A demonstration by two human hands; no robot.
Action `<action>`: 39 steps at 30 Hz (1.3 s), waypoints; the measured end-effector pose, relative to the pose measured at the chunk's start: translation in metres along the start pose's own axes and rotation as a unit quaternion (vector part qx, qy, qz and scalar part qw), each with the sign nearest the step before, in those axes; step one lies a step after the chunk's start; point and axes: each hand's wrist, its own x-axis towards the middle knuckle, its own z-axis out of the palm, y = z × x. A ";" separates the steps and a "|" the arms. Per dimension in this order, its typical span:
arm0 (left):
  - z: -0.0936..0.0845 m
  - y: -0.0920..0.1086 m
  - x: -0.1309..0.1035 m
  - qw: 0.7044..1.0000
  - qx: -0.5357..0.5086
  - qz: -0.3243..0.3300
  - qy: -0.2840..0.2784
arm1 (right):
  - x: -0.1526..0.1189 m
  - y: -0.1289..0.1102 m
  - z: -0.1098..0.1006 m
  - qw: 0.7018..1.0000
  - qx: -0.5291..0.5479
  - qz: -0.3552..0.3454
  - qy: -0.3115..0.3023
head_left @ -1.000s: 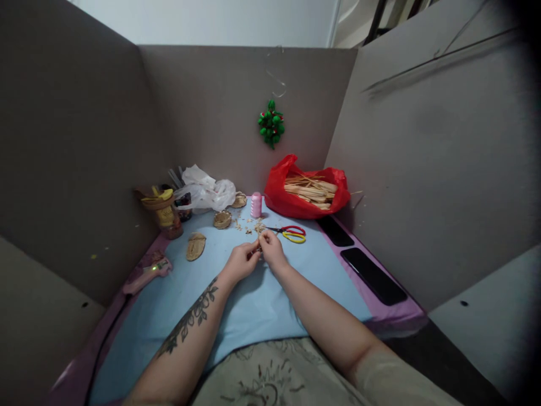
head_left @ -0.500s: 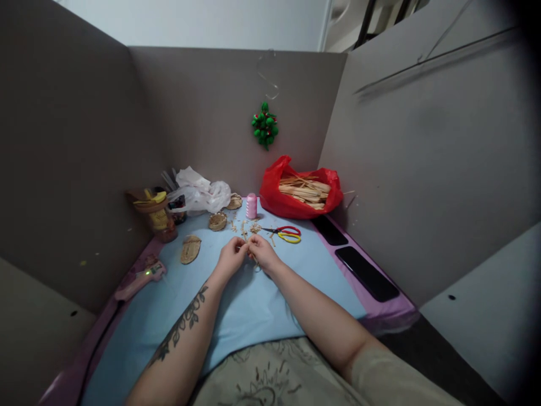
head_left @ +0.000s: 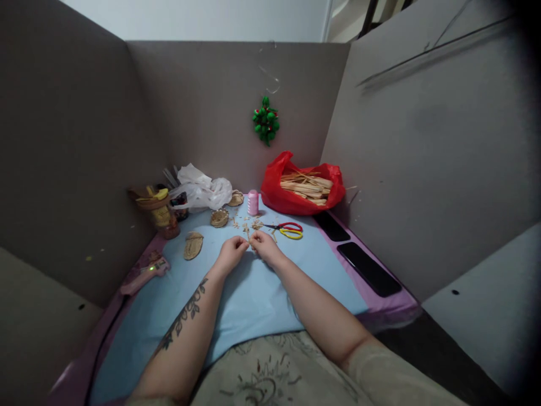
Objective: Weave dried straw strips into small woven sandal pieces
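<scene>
My left hand (head_left: 234, 251) and my right hand (head_left: 264, 246) meet over the blue cloth, fingertips pinched close together. Between them is a thin straw strip (head_left: 248, 234), whose end points away from me; the fingers hide most of it. Just beyond my hands lie short straw scraps (head_left: 256, 224). To their right rest scissors (head_left: 288, 229) with one red and one yellow handle, blades toward the scraps. A pink spool of thread (head_left: 252, 203) stands upright behind. Left of my hands are a small woven straw basket (head_left: 218, 218) and a flat oval woven straw piece (head_left: 193, 246).
A red plastic bag (head_left: 279, 194) full of straw strips (head_left: 308, 189) stands at the back right. Two black phones (head_left: 369, 269) lie along the right edge. On the left are a pink glue gun (head_left: 146, 276), a white plastic bag (head_left: 203, 192) and a tool container (head_left: 163, 214). Grey panels surround the table.
The fingers of both hands have shifted slightly, still pinched together. A strip end that hung below the right hand no longer shows. The whole view has tilted a little.
</scene>
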 end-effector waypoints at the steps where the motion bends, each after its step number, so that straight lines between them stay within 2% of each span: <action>1: 0.001 0.000 0.000 1.000 -0.012 -0.003 -0.004 | 0.000 0.000 0.000 1.000 0.005 0.005 0.004; 7: 0.009 -0.001 0.002 0.999 -0.043 -0.024 0.009 | 0.000 -0.002 0.003 0.999 0.047 0.015 -0.011; 12: 0.008 -0.001 0.004 0.998 0.019 0.010 0.054 | 0.001 -0.003 -0.001 0.997 0.072 0.023 -0.002; 17: 0.010 0.001 0.003 0.991 0.084 0.033 0.097 | -0.007 -0.009 0.001 0.998 0.040 0.048 0.022; 19: 0.011 0.001 0.002 0.992 0.074 0.024 0.102 | -0.012 -0.012 0.004 0.999 -0.014 0.013 0.040; 21: 0.012 0.000 0.001 0.996 0.016 -0.005 0.086 | -0.016 -0.013 0.007 0.991 -0.110 -0.053 0.060; 25: 0.011 -0.004 0.000 0.981 -0.171 -0.079 0.054 | -0.023 -0.015 0.014 0.941 -0.285 -0.174 0.059; 28: 0.011 -0.009 0.003 0.964 -0.233 -0.093 0.084 | -0.031 -0.021 0.020 0.902 -0.375 -0.212 0.037; 30: 0.010 -0.011 0.004 0.960 -0.242 -0.094 0.107 | -0.035 -0.025 0.022 0.886 -0.406 -0.220 0.028; 32: 0.010 -0.013 0.005 0.960 -0.236 -0.086 0.124 | -0.037 -0.025 0.024 0.889 -0.402 -0.216 0.024; 34: 0.009 -0.013 0.006 0.963 -0.224 -0.074 0.131 | -0.036 -0.021 0.023 0.907 -0.368 -0.203 0.027; 37: 0.007 -0.013 0.005 0.965 -0.224 -0.068 0.115 | -0.031 -0.012 0.022 0.934 -0.302 -0.184 0.040; 39: 0.005 -0.014 0.006 0.964 -0.237 -0.065 0.101 | -0.030 -0.010 0.022 0.941 -0.280 -0.184 0.041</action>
